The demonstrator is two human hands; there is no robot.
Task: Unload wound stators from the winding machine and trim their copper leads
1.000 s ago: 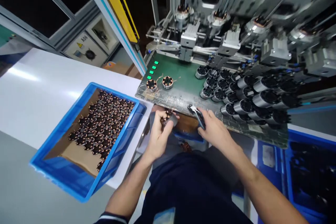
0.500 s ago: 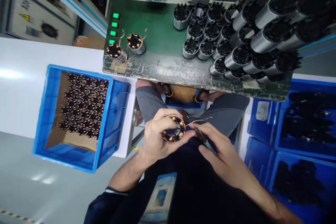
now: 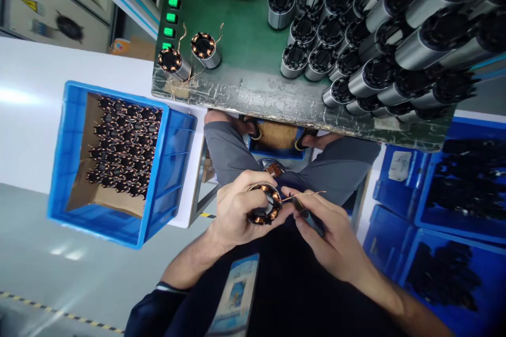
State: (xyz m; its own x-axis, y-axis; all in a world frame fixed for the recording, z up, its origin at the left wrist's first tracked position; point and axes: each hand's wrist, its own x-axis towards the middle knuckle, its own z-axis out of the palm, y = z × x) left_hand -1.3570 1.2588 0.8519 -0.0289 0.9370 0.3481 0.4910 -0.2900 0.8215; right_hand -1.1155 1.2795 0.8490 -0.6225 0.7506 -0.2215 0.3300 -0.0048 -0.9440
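Note:
My left hand [image 3: 241, 210] is closed around a motor stator [image 3: 264, 204], a ring with copper windings and a black rim, its open end facing up. From the stator's right side a thin copper wire [image 3: 312, 193] sticks out to the right, over my right hand's fingers. My right hand [image 3: 332, 231] grips a small dark hand tool [image 3: 310, 219], which looks like cutters or pliers; its tip is close beside the wire and the stator. Whether the tip touches the wire I cannot tell.
On the green bench [image 3: 245, 52] stand two wound stators [image 3: 206, 51] at left and several silver cylinders with black tops [image 3: 294, 59] at right. A blue crate [image 3: 168, 168] of wound stators is at left. Blue bins [image 3: 466, 184] with dark parts stand at right.
The tool in my right hand has swung closer to the stator and wire, and the right fingers have closed more around it. The whole view has shifted slightly.

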